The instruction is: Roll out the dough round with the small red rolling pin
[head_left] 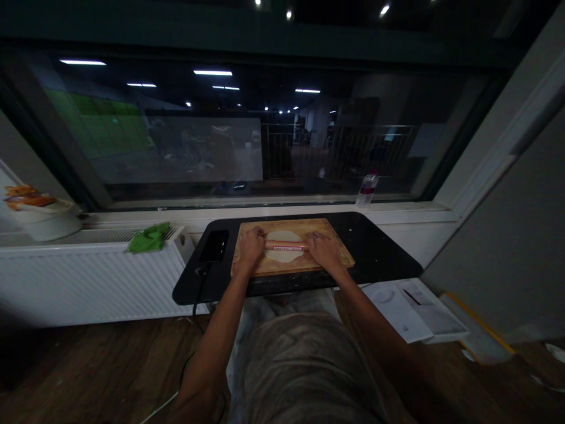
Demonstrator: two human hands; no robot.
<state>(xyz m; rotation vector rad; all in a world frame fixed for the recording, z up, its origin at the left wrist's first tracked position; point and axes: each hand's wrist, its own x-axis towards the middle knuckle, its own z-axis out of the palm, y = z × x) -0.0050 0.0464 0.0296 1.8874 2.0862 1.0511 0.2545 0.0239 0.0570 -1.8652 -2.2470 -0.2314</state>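
A flat, pale round of dough [282,255] lies on a wooden cutting board [309,225]. Across its middle rests an orange-brown rolling pin [286,245] with a printed label. My left hand [252,244] is closed round the pin's left end, and my right hand [324,250] closes on its right end. Both hands sit over the board, one on each side of the dough. The tips of some fingers are hidden or too dim to make out.
The board lies on a black table [375,247] beside a phone [214,246] with a cable. A bottle [367,188] stands on the windowsill. A green cloth [149,237] and a white tub [44,219] are on the radiator [88,282]. A white box [415,309] is at lower right.
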